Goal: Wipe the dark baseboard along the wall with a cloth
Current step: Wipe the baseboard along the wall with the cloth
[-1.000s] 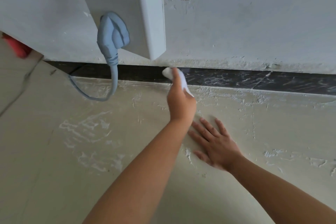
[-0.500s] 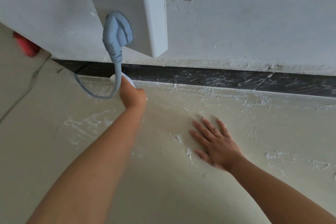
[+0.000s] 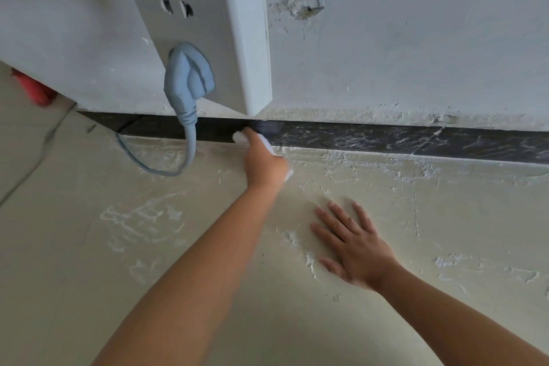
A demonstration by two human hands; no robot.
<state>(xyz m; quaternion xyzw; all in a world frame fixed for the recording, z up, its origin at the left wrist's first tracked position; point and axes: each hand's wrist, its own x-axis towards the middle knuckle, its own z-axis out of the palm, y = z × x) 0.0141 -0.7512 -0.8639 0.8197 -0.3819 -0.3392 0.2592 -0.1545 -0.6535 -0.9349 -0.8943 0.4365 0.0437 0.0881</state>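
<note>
Pressing cloth point(image 3: 239, 137) against baseboard point(image 3: 386, 140)

Left hand point(image 3: 265, 164) gripping, right hand point(image 3: 355, 244) flat

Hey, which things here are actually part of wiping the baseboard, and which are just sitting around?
Part of the job:
white cloth
dark baseboard
left hand, gripping the cloth
right hand, flat on the floor

Just there:
grey plug
its cable
wall socket
red object

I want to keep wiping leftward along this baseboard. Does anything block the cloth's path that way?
Yes. Left of the cloth, the grey cable hangs from the plug across the baseboard, in its path.
</note>
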